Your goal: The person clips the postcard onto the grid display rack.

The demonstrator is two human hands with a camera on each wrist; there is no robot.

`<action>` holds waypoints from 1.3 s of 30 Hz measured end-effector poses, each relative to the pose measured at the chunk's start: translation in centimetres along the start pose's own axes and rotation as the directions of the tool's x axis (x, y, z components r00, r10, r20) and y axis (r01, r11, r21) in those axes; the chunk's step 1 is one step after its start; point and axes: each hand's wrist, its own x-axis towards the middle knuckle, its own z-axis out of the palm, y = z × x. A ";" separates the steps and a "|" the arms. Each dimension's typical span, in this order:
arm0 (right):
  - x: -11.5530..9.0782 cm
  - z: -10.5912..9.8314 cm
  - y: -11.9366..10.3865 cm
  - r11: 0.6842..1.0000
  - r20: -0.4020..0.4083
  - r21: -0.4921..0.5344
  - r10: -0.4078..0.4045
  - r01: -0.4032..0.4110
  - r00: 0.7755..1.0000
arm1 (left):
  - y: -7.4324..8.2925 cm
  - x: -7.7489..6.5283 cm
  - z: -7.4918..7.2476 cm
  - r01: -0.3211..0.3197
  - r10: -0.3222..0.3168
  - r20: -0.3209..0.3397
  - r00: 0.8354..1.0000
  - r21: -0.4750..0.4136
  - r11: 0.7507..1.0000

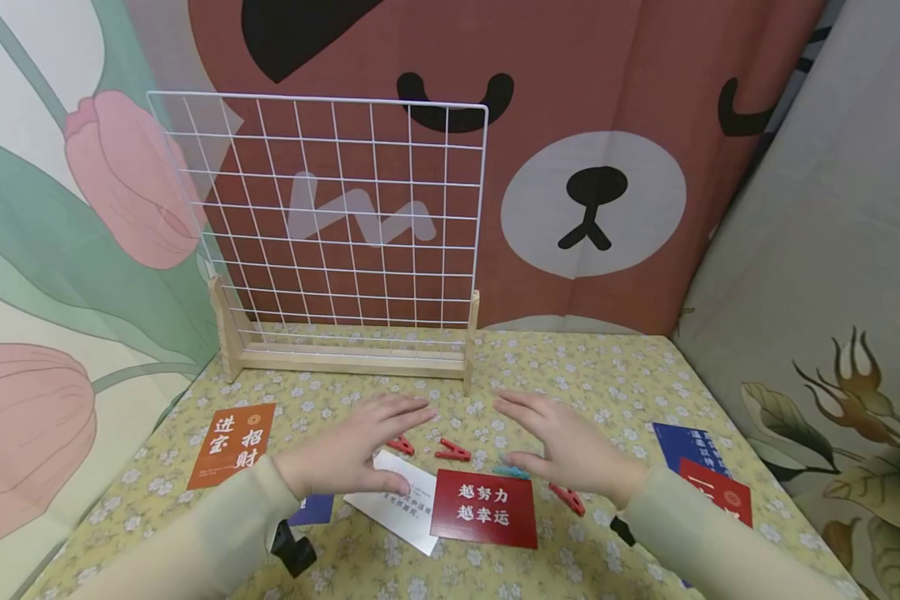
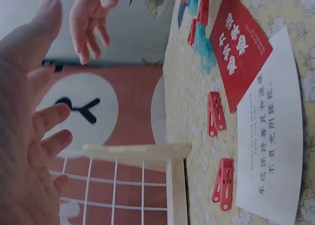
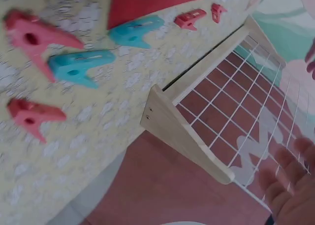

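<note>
Both hands are held over the table with fingers extended and nothing in them. In the head view the left hand [image 1: 352, 450] overlaps a white card [image 1: 420, 508] with printed characters. Opposite it, the right hand [image 1: 566, 450] faces inward, palm toward the left one. Between and below them lies a red card [image 1: 483, 508], one edge over the white card. Red plastic clothespins [image 1: 452, 451] and teal clothespins [image 3: 81, 67] are scattered around the cards. A blue card [image 1: 313, 510] is partly hidden by the left wrist.
Behind the hands stands a white wire grid [image 1: 352, 180] in a wooden base [image 1: 352, 362]. An orange card [image 1: 228, 450] lies at the left. At the right, another red card [image 1: 723, 492] overlaps a blue one [image 1: 678, 446]. Printed cloths hang around the flowered table.
</note>
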 end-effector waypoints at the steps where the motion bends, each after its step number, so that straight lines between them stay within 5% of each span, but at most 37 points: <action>1: 0.4 0.1 0.0 0.998 -0.007 0.039 0.059 -0.058 0.998 | -0.3 0.0 0.0 0.035 -0.036 -0.014 0.999 -0.037 0.999; 4: 1.9 0.3 0.3 0.959 -0.014 0.158 0.242 -0.237 0.970 | -0.9 -0.1 -0.1 0.154 -0.164 -0.041 0.986 -0.175 0.972; 9: 4.5 1.0 1.3 0.843 -0.019 0.342 0.449 -0.416 0.893 | -2.4 -0.1 -0.1 0.306 -0.362 -0.096 0.927 -0.363 0.880; 15: 7.3 1.8 2.5 0.715 -0.024 0.491 0.583 -0.498 0.812 | -4.8 0.2 -0.2 0.375 -0.502 -0.166 0.849 -0.480 0.793; 20: 9.4 2.5 3.3 0.640 -0.026 0.554 0.653 -0.532 0.757 | -7.1 -0.1 -0.7 0.421 -0.624 -0.170 0.763 -0.601 0.679; 23: 10.6 2.7 3.7 0.604 -0.027 0.592 0.676 -0.533 0.736 | -8.3 -0.4 -1.3 0.427 -0.664 -0.174 0.727 -0.644 0.635; 29: 12.7 3.2 4.7 0.541 -0.041 0.675 0.706 -0.502 0.707 | -10.8 -1.3 -2.5 0.445 -0.710 -0.207 0.674 -0.654 0.612; 33: 13.8 3.3 5.2 0.544 -0.065 0.684 0.708 -0.485 0.703 | -12.1 -1.8 -3.1 0.434 -0.719 -0.215 0.660 -0.673 0.599; 39: 14.8 3.2 5.9 0.570 -0.058 0.668 0.681 -0.478 0.730 | -13.7 -2.8 -4.2 0.432 -0.732 -0.249 0.634 -0.672 0.602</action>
